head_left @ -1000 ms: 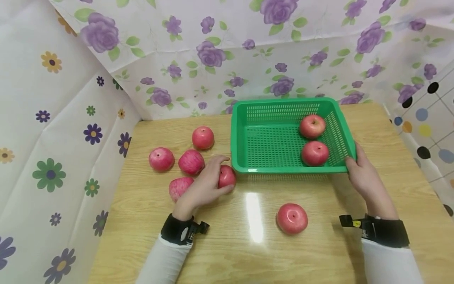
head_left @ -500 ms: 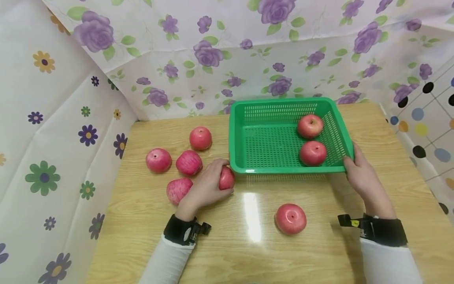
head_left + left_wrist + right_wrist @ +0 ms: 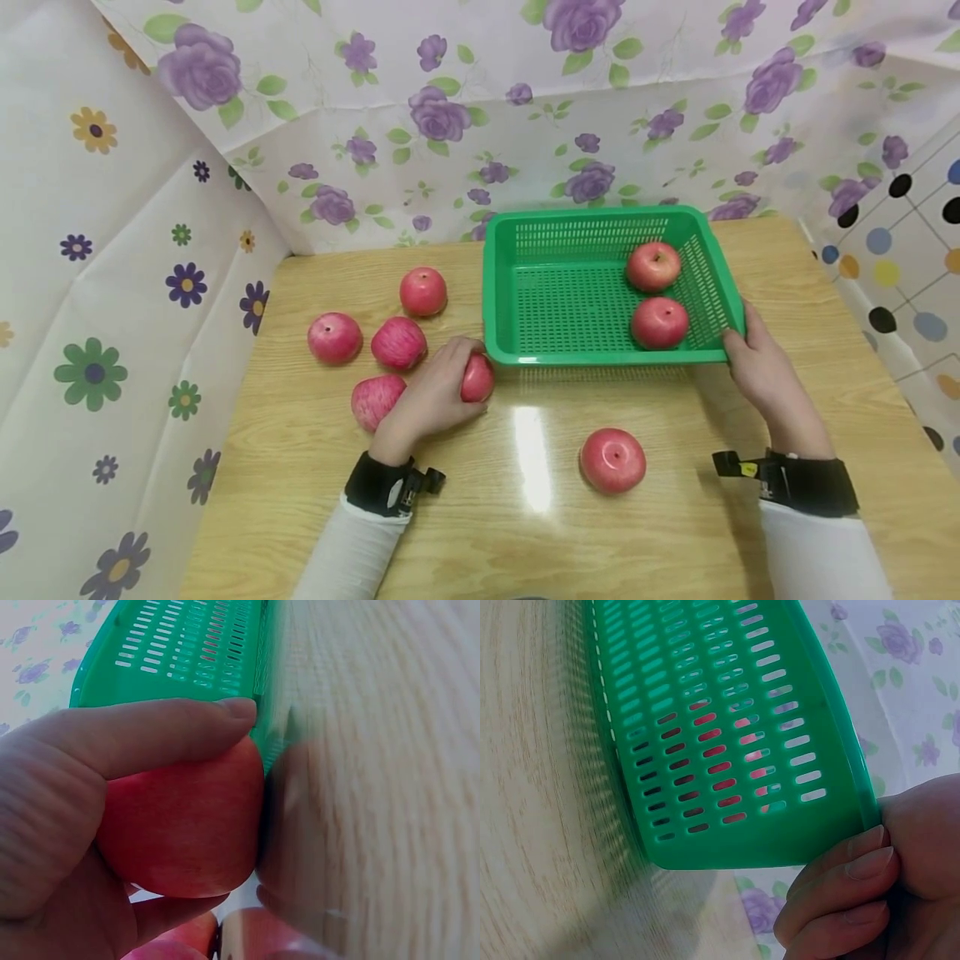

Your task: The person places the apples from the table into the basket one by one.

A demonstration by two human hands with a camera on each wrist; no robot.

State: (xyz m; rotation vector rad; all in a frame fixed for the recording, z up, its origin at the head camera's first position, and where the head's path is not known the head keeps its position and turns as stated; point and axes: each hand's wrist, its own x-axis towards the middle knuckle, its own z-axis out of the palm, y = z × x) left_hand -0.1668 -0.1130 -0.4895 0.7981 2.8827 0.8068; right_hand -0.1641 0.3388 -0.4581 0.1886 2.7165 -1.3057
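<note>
My left hand [image 3: 435, 392] grips a red apple [image 3: 184, 821] on the table, thumb on one side and fingers round the other, right by the basket's near left corner. The green plastic basket [image 3: 600, 358] has slotted walls and holds two apples at its right end, an upper apple [image 3: 653, 267] and a lower apple [image 3: 659, 323]. My right hand [image 3: 768, 375] holds the basket's rim at the near right corner; in the right wrist view its fingers [image 3: 840, 900] curl under that rim.
Left of the basket lie several more apples, among them a streaked apple [image 3: 399, 342] and another partly behind my left hand, the streaked apple [image 3: 377, 402]. A single apple [image 3: 612, 461] sits nearer me on the wooden table [image 3: 480, 533]. Flowered sheets [image 3: 315, 125] hang behind and at the left.
My left hand has closed in on the apple, its thumb now nearer to it. The right hand stays on the basket's rim. The whole view has shifted slightly.
</note>
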